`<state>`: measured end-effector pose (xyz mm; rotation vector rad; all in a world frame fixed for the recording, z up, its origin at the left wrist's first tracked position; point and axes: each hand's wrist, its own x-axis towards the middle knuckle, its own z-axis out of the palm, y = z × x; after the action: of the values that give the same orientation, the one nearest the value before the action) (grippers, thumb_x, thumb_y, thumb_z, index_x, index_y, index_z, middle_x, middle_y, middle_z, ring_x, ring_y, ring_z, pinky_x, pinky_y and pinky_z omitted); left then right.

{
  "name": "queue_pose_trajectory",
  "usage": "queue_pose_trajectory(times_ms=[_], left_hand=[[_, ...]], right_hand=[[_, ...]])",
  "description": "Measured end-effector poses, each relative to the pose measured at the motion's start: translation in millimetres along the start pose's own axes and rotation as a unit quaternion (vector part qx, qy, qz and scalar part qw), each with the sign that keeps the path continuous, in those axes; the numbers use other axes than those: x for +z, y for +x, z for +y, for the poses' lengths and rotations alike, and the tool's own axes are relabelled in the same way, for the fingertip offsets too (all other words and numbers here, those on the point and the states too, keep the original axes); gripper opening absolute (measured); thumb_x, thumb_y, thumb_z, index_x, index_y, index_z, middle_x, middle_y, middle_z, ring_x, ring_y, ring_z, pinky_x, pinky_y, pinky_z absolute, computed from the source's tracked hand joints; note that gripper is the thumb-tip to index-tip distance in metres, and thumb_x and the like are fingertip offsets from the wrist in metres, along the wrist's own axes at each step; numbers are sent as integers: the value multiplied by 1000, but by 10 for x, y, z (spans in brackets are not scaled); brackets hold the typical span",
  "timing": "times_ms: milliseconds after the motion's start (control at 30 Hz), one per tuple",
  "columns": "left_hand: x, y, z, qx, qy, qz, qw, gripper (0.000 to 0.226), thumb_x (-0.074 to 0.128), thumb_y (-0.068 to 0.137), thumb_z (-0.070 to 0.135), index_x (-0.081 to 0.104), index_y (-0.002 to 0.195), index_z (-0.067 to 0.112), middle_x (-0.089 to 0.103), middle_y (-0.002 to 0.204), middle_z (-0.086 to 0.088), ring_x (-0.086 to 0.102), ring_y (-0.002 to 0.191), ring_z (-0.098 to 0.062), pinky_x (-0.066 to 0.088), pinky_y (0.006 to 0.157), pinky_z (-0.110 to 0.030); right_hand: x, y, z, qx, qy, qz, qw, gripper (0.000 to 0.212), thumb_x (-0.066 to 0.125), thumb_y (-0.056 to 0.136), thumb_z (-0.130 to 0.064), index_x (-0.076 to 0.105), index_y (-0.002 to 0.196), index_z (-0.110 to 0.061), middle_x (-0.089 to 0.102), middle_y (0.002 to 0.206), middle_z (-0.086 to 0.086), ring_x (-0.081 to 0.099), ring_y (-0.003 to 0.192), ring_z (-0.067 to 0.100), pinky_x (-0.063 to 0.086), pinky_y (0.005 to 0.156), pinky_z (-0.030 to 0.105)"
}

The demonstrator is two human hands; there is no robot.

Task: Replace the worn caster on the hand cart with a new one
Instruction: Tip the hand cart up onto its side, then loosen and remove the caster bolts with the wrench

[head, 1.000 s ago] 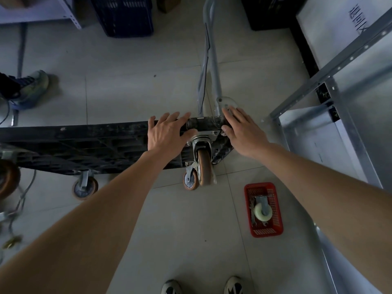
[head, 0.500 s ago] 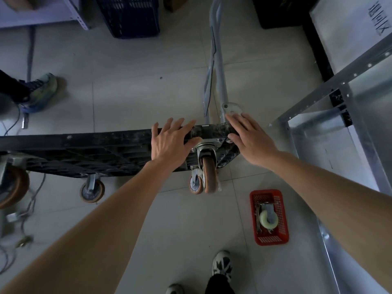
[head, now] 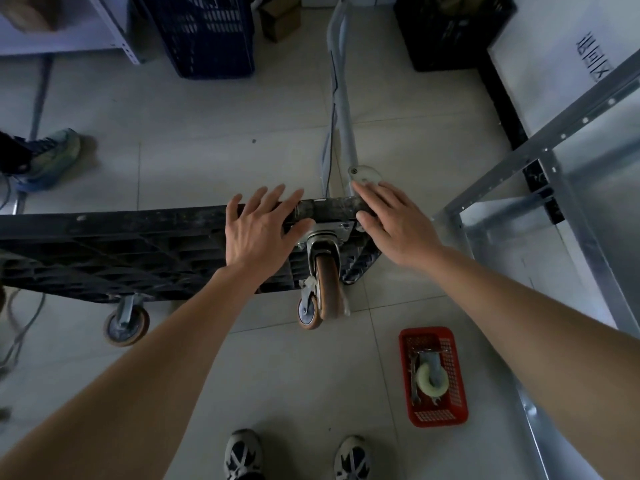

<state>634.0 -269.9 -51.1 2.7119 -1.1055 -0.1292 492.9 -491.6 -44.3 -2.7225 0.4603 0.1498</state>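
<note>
Hands are laid flat on the upper edge of the hand cart (head: 121, 251), which is stood on its side on the tiled floor (head: 214, 133). The left hand (head: 258, 233) is spread open, fingers straight, over the black ribbed deck just left of the worn caster (head: 327, 282). The right hand (head: 398, 226) is also open, fingers extended across the cart's corner, near the round base of the grey handle (head: 341, 98), which is stretched away along the floor. The worn caster, brown-wheeled, is seen bolted by its plate between the two hands and projects toward the viewer. A second brown caster (head: 126, 323) is seen lower left. Open floor is left in front of the cart, where the red basket (head: 433, 375) is set well apart from it, beside a metal shelf frame (head: 571, 237) at the right. In the basket the new caster (head: 429, 379), pale-wheeled, is laid with what may be wrenches. Dark crates (head: 204, 32) are lined along the far wall. A shoe (head: 52, 157) is visible at the left edge.
</note>
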Motion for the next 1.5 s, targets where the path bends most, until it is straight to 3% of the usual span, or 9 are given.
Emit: queue_pose_trajectory(times_ms=[233,400,500,633,833,1000,1133,1333,1500], left_hand=[[208,-26,-27,36,17,110,993,59,29,101,69,44,149,40,46,155,6,42,143,-23,26,117,-50],[334,-14,-67,67,16,199,977,54,33,103,65,54,143,36,55,148,8,51,136,-19,32,111,-47],[422,9,-92,83,21,250,964,52,34,103,63,57,140,35,59,143,10,55,131,-16,34,110,-44],[456,19,-125,112,22,285,952,51,39,102,63,59,139,34,62,139,10,59,127,-18,37,107,-43],[479,13,-119,121,27,308,943,55,40,98,69,59,138,37,62,139,13,59,126,-17,36,106,-42],[498,-45,-50,165,28,321,932,60,48,95,67,55,143,31,58,144,8,51,134,-17,35,112,-40],[500,-129,88,184,28,330,926,64,50,94,65,52,146,28,53,150,5,44,141,-18,28,117,-38],[553,-272,643,213,-1,294,932,70,49,94,68,42,152,31,40,159,4,31,149,-14,18,122,-35],[622,-360,1270,268,-7,253,929,75,47,94,68,34,157,29,33,163,1,26,151,-16,16,124,-37]], right_hand=[[234,-2,-7,-16,2,152,988,54,24,108,-52,35,156,-30,49,151,-3,36,145,22,39,115,46],[461,52,25,-70,-8,322,944,44,37,108,-39,58,142,-20,62,135,-4,51,126,19,49,99,38],[586,112,62,-77,-14,372,925,43,36,109,-42,64,136,-23,64,131,-7,55,122,20,51,93,39],[596,112,112,-85,-33,392,915,43,33,109,-45,64,135,-30,63,129,-12,56,120,16,51,87,33],[630,141,176,-101,-32,411,906,44,31,108,-51,63,134,-35,63,128,-16,56,121,14,54,87,42],[663,112,183,-125,-51,430,893,44,37,106,-54,63,134,-33,63,132,-15,55,123,13,51,94,37],[707,-21,210,-135,-117,423,889,58,41,100,-65,54,144,-30,57,141,-12,49,135,11,43,105,33],[690,-503,403,-103,-136,413,894,63,44,98,-62,47,150,-27,48,153,-9,41,143,13,37,112,34],[577,-1025,911,-68,-160,401,899,64,42,97,-66,47,149,-29,49,151,-9,45,140,13,44,109,42]])
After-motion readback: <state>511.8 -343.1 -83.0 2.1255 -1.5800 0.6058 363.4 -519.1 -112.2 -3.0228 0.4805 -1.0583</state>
